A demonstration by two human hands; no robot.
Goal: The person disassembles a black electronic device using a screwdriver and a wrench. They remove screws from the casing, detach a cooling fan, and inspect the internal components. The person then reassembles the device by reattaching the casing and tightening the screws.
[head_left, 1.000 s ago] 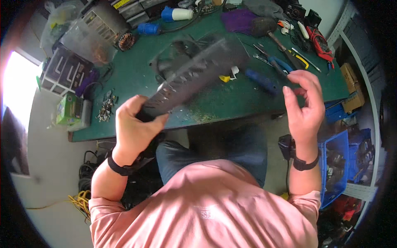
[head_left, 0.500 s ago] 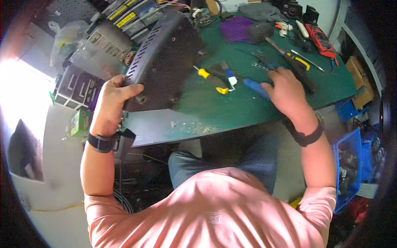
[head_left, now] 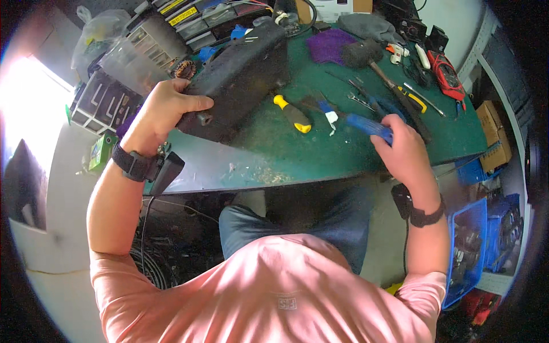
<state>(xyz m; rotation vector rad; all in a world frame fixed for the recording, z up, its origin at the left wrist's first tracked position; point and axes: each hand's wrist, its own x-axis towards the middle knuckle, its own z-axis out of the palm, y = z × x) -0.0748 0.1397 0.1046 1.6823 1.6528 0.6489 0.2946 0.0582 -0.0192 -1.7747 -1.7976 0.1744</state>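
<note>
In the head view, taking its middle as the clock's hub, the left hand [head_left: 163, 108] is at 10 o'clock and the right hand [head_left: 403, 146] between 2 and 3. The left grip is clamped on the near corner of a black casing [head_left: 240, 80], thumb laid over its face just beside a round foot [head_left: 204, 118]. The casing sits at about 11 o'clock over the green worktop [head_left: 331, 151], its long side running from the hand toward 1 o'clock; whether its far end rests on the surface, I cannot tell. The right grip pinches the near end of a blue handle [head_left: 366, 127] between thumb and fingers; the handle points toward 10 o'clock from the hand, and its far end is blurred.

Between the hands, a screwdriver [head_left: 294, 116] with a yellow and black handle lies between 12 and 1, apart from the casing. A small blue and white piece [head_left: 331, 116] is between 1 and 2, near the blue handle. A wrench [head_left: 361, 101] lies just beyond that handle. Farther out are a purple cloth [head_left: 330, 46] at 1 o'clock, a red meter [head_left: 446, 74] at 2, and a copper coil [head_left: 185, 69] between 10 and 11, near the casing.
</note>
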